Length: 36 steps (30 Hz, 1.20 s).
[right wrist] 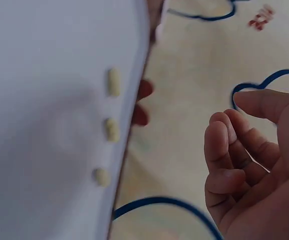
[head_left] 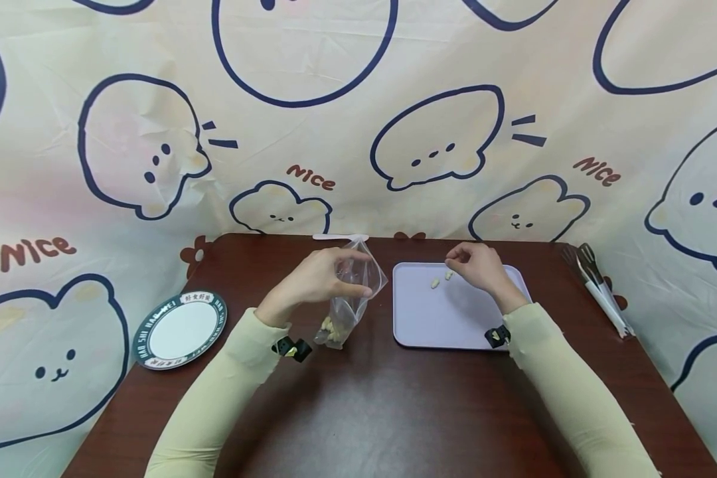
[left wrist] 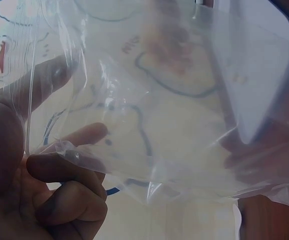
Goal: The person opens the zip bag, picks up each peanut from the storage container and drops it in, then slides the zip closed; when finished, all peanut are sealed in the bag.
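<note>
My left hand (head_left: 311,275) holds a clear zip-top plastic bag (head_left: 349,309) near its mouth, with several pale yellow pieces (head_left: 330,326) gathered in the bottom corner. In the left wrist view the bag's plastic (left wrist: 179,130) spreads across the scene, some fingers showing through it and others curled at its edge. Over the far part of the lilac tray (head_left: 418,325) hovers my right hand (head_left: 478,265). Its fingers are loosely bent, thumb apart from them, and nothing shows between them in the right wrist view. Three small pale yellow pieces (right wrist: 112,130) lie on the tray there.
At the left table edge is a white plate with a green patterned rim (head_left: 182,328). Kitchen utensils, including a whisk (head_left: 588,259), lie at the right edge. A white strip (head_left: 340,237) is at the back edge, before a printed cloth backdrop (head_left: 346,146).
</note>
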Each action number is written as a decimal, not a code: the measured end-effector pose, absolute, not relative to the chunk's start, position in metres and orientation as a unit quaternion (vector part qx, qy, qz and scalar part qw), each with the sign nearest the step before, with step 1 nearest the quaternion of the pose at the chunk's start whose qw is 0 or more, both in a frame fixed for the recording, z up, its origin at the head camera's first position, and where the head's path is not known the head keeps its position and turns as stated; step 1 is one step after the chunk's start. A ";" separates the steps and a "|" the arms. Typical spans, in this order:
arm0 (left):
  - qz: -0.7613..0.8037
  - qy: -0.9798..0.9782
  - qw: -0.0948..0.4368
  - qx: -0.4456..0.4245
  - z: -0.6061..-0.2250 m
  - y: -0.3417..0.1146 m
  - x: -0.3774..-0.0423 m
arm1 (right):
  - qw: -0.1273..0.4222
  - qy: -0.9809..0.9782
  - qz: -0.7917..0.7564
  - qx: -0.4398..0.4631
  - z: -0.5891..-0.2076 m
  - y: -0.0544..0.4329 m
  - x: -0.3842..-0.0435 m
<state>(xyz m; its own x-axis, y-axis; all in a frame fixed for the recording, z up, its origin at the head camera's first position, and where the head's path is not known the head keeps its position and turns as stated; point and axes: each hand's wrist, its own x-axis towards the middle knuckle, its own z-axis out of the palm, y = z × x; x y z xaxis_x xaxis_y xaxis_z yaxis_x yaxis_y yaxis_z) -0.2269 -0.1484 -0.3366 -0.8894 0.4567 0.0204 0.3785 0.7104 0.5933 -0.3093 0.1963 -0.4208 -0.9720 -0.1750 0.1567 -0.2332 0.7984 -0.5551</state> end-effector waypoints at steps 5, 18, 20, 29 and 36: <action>0.303 0.923 0.061 0.228 -0.337 -0.148 -0.227 | 0.045 -0.954 0.288 0.076 -0.439 0.212 -0.320; 0.303 0.924 0.063 0.224 -0.338 -0.149 -0.228 | -0.014 -0.956 0.294 -0.008 -0.459 0.238 -0.329; 0.304 0.924 0.063 0.224 -0.338 -0.148 -0.228 | -0.020 -0.957 0.289 -0.016 -0.460 0.239 -0.330; 0.304 0.925 0.064 0.218 -0.338 -0.148 -0.228 | -0.065 -0.958 0.275 -0.056 -0.465 0.242 -0.333; 0.306 0.925 0.065 0.218 -0.338 -0.149 -0.228 | -0.063 -0.963 0.257 -0.051 -0.472 0.242 -0.337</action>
<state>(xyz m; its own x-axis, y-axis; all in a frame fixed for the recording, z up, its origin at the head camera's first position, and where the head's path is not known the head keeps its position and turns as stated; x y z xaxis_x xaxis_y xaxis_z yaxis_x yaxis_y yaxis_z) -0.2279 -0.1485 -0.3381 -0.8970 0.4418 0.0136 0.3628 0.7184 0.5935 -0.3370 0.2424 -0.4722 -0.9869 0.0655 -0.1472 0.1301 0.8629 -0.4883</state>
